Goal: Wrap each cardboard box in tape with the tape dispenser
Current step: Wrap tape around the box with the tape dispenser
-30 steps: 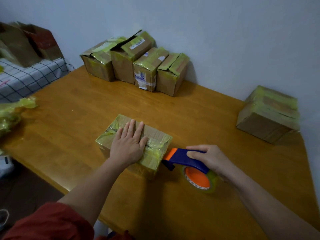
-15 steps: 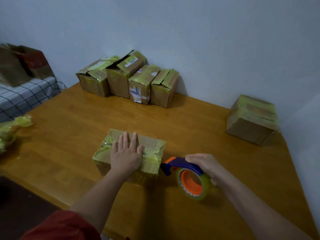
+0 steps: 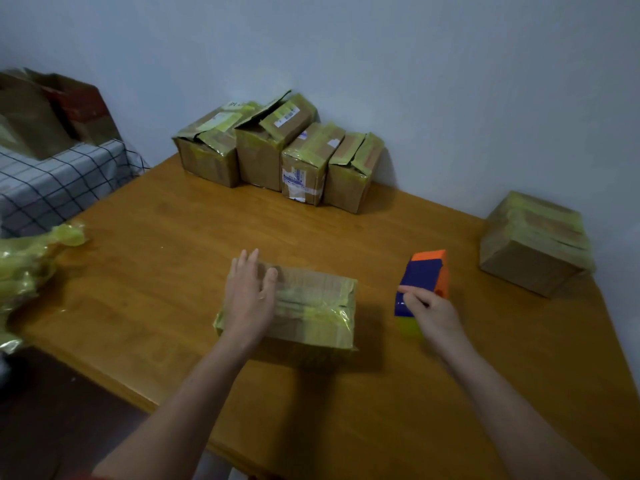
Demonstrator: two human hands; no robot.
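A cardboard box point(image 3: 313, 304) wrapped in yellowish tape lies in the middle of the wooden table point(image 3: 173, 271). My left hand point(image 3: 249, 296) rests flat on its left end, fingers straight. To the right of the box, my right hand point(image 3: 431, 311) grips the blue and orange tape dispenser point(image 3: 424, 280), which is apart from the box with its orange head pointing away from me. The yellow tape roll point(image 3: 408, 327) shows just under my fingers.
Several taped cardboard boxes point(image 3: 277, 150) stand in a row against the back wall. One more taped box point(image 3: 535, 242) sits at the table's right edge. Crumpled yellow tape point(image 3: 27, 265) lies at the left edge. A checked cloth point(image 3: 52, 181) covers furniture at left.
My right hand pulled the dispenser away from the box's right end and turned it upright, to the right. My left hand slid to the box's left end. The box turned slightly.
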